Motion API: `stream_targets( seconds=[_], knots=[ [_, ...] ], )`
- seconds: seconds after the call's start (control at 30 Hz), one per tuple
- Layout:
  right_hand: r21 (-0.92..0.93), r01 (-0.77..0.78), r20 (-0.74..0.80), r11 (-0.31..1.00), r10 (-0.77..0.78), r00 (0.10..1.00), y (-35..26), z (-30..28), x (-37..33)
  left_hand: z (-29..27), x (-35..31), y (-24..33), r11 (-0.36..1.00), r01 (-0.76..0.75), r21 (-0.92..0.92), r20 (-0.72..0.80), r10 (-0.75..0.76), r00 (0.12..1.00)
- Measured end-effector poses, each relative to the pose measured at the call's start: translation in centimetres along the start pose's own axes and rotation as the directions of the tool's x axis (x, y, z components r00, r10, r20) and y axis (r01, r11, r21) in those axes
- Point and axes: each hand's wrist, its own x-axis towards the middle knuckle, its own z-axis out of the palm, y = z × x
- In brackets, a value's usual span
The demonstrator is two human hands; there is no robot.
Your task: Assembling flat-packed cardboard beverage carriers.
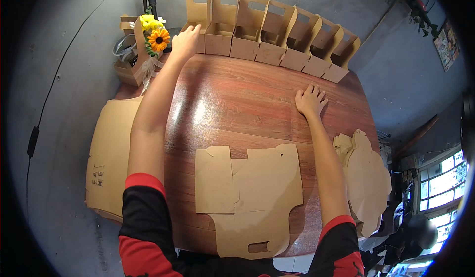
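Observation:
A row of several open-topped brown cardboard boxes point(271, 52), each with a tall back and a handle slot, stands along the table's far edge. At its left end, my left hand point(186, 43) has its fingers closed over the side of the leftmost cardboard box point(198, 15). My right hand point(311, 101) lies on the tabletop with its fingers spread, holding nothing, just in front of the row's right part. Between my forearms, close to my body, a flat, unfolded cardboard box blank point(262, 183) with a handle slot rests on the wooden table point(237, 103).
Left of my arm lies a stack of cardboard point(111, 148) with handwriting. Behind it stand a cardboard holder point(129, 71) with cables and artificial flowers point(159, 40). More cardboard blanks point(367, 183) are piled at the right edge. A person point(413, 237) is beyond, near a window.

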Motion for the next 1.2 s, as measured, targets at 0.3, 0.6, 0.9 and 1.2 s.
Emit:
stream_targets(
  seconds=[0.3,0.6,0.9,1.2],
  knots=[
    [0.015,0.01,0.027,1.0,-0.01,1.0,-0.4,-0.7,-0.8,-3.6,-2.9,-0.2,1.0,-0.007,-0.01,-0.017,0.006,1.0],
    [0.149,0.06,0.373,0.987,-0.112,0.921,0.1,-3.9,0.3,-17.7,-11.7,1.3,0.822,-0.214,-0.527,-0.206,0.12,0.971],
    [0.969,-0.221,-0.032,-0.109,-0.944,0.328,-5.9,-18.8,-12.3,-22.4,-20.4,1.4,0.528,-0.238,-0.816,-0.099,0.278,0.955],
    [0.969,0.238,-0.039,0.061,-0.918,0.395,-7.8,-27.3,-21.1,-25.2,-21.8,1.7,0.702,-0.17,-0.692,-0.039,0.199,0.979]
  ],
)
